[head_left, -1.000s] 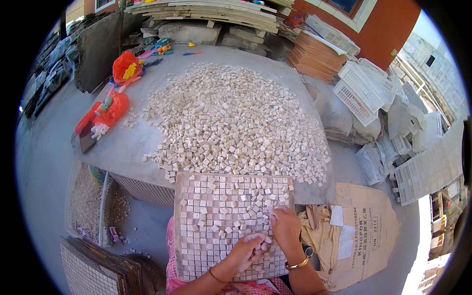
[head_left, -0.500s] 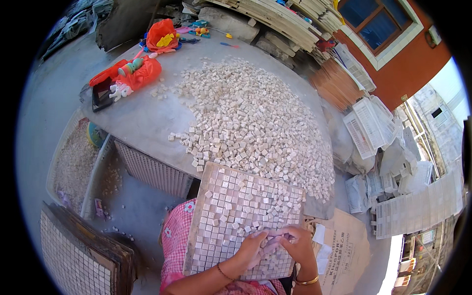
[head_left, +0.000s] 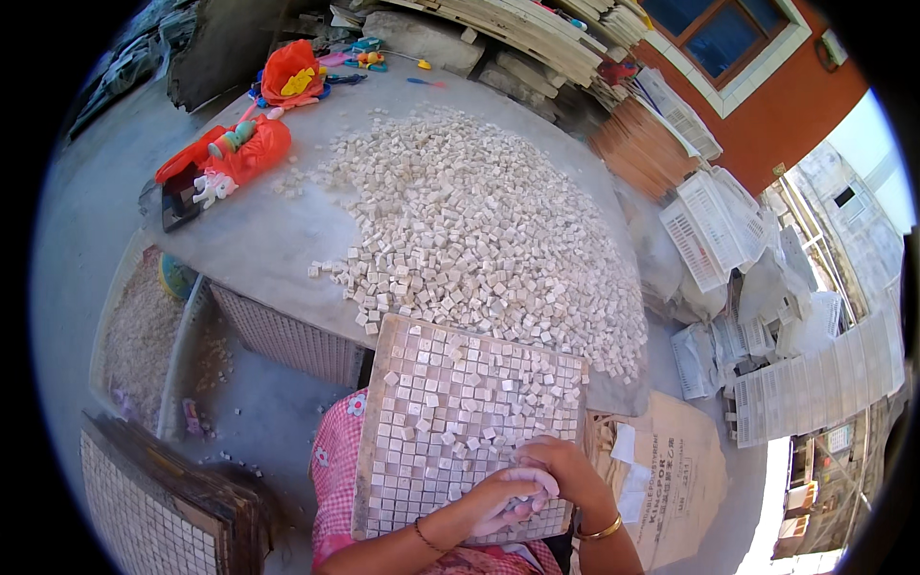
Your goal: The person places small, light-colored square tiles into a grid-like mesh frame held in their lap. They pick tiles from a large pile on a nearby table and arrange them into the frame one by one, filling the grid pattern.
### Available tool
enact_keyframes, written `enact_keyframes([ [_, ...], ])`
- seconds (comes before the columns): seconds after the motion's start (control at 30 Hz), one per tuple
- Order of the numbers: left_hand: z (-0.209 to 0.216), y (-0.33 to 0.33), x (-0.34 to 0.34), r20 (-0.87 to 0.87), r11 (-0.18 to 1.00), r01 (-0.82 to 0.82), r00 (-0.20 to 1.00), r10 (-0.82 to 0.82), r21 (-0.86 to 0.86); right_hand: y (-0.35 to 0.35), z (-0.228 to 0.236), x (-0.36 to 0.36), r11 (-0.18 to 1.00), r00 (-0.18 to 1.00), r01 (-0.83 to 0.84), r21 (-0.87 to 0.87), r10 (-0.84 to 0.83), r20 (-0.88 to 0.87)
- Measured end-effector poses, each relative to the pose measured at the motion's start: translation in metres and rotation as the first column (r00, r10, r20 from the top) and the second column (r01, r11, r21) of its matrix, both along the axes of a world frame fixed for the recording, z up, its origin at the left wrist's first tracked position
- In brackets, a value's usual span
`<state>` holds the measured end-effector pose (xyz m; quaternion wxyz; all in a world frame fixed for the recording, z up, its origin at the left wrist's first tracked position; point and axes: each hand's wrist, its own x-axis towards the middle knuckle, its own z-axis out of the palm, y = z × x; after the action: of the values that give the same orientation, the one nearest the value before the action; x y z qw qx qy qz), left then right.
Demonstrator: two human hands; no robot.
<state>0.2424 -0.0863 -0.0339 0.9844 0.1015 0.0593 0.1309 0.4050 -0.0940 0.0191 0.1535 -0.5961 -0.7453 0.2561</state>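
A wooden-edged grid board (head_left: 383, 398) lies tilted across my lap, most of its cells filled with small pale stone mosaic tiles (head_left: 415, 431). Some tiles sit loose on top, mainly toward its right side. Over the board's lower right part my left hand (head_left: 503, 500) and my right hand (head_left: 548, 468) meet, both with curled fingers. My right hand folds over the fingers of the left. Whatever lies between the palms is hidden. Just beyond the board, a wide heap of loose mosaic tiles (head_left: 479, 230) covers much of the grey table (head_left: 278, 240).
Red bags (head_left: 264, 153) and toys lie at the table's far left. Stacked tile-filled boards (head_left: 149, 508) stand lower left, near a white bin (head_left: 172, 383) of pale chips. White plastic baskets (head_left: 704, 230) pile up at the right. A brown paper sack (head_left: 671, 479) lies beside my right arm.
My hands have drawn closer together, the right now folded over the left; tiles seen between them before are hidden. The whole view has shifted slightly.
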Motion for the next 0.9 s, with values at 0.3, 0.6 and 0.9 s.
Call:
enact_keyframes([
  [0.3,0.007,0.002,0.000,-0.059,0.995,-0.007,0.998,0.002,-0.099,0.042,-0.009,-0.014,0.942,0.961,0.267,0.203,-0.277,0.019],
  [0.6,-0.010,0.007,0.003,-0.132,0.960,-0.227,0.969,0.207,-0.164,0.038,-0.001,0.006,0.900,0.826,0.415,-0.133,-0.434,-0.359],
  [0.9,-0.004,0.009,0.004,-0.213,0.944,-0.323,0.929,0.302,-0.066,0.029,0.033,-0.002,0.983,0.969,0.136,-0.120,-0.157,-0.191],
])
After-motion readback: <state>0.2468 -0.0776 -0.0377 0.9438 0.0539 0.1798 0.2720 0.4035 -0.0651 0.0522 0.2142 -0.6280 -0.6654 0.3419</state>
